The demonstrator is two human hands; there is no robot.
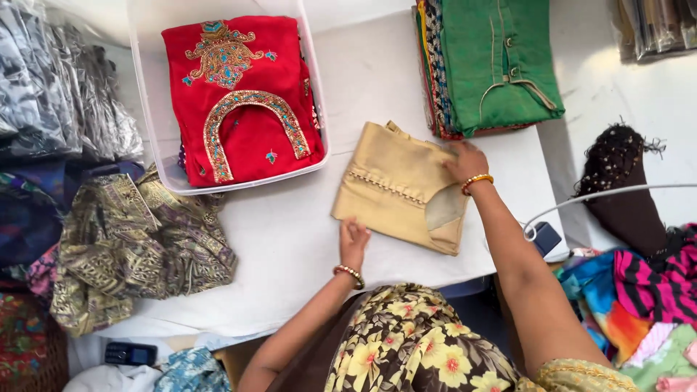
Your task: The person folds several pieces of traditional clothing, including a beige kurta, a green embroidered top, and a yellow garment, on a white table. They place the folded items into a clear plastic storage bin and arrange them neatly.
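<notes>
Honestly, I fear my flat open left grip (353,239) and right grip (465,161), pressing without clasping, could skew the folded beige fabric garment (396,185) across the white desk (290,239).

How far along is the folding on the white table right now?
Done: a red embroidered garment lies folded in the clear bin, and a folded stack sits beside it. In hand: both hands, left and right, press the beige garment flat. Left: a crumpled patterned cloth.
</notes>
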